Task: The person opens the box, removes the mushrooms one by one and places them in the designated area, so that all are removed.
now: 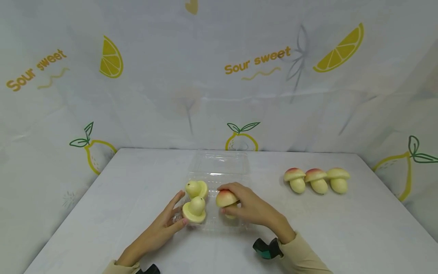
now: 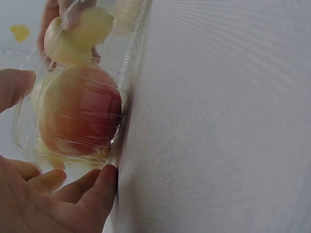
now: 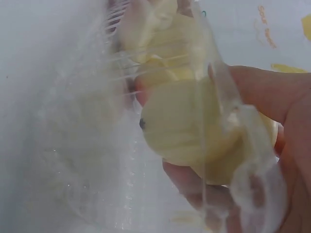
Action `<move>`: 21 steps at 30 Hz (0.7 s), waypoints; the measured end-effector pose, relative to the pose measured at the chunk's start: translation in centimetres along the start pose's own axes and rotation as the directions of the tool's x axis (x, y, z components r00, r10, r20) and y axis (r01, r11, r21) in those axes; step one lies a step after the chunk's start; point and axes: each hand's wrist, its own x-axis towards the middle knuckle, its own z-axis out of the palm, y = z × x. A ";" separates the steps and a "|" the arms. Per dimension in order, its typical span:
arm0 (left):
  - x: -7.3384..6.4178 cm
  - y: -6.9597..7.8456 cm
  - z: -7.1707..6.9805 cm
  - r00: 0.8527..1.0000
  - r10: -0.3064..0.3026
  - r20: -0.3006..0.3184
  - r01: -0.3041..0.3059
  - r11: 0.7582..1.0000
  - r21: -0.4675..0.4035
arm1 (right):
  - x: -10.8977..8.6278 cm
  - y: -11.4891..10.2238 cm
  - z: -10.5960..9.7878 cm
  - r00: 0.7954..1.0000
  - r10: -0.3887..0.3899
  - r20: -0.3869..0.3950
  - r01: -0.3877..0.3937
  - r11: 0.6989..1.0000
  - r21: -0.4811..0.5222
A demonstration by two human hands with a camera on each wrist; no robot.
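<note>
Two pale yellow toy mushrooms, one at the back (image 1: 200,187) and one in front (image 1: 195,211), lie cap down in the left half of a clear plastic clamshell box (image 1: 213,224). My left hand (image 1: 164,220) rests against the box's left side, fingers spread and fairly straight; the left wrist view shows fingertips at its lower edge. Over the right half, my right hand (image 1: 251,205) grips another toy mushroom (image 1: 226,198) with a reddish cap, thumb in front and fingers behind. Through the clear wall in the right wrist view, its pale rounded stem (image 3: 180,121) shows a dark dot.
Three more toy mushrooms, a left one (image 1: 295,180), a middle one (image 1: 316,181) and a right one (image 1: 338,180), lie in a row on the white table (image 1: 342,228) at the right. The box's open lid (image 1: 219,163) lies back toward the printed cloth backdrop (image 1: 154,95).
</note>
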 end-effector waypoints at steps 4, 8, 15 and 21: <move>0.0 0.0 0.0 1.000 0.001 0.001 -0.001 1.000 0.001 | -0.1 0.0 -0.3 1.000 0.010 -0.003 -0.010 1.000 0.029; 0.0 0.0 0.0 1.000 0.005 0.007 -0.005 1.000 -0.004 | -0.1 -0.1 -0.5 1.000 0.013 -0.003 -0.013 0.999 0.038; 0.0 0.0 0.0 1.000 0.007 0.007 -0.007 1.000 0.002 | -0.2 -0.2 -0.7 1.000 0.019 0.002 -0.019 0.999 0.047; 0.0 0.1 0.0 1.000 0.003 0.002 -0.003 1.000 0.006 | -0.2 -0.2 -0.9 1.000 0.028 0.006 -0.028 0.998 0.053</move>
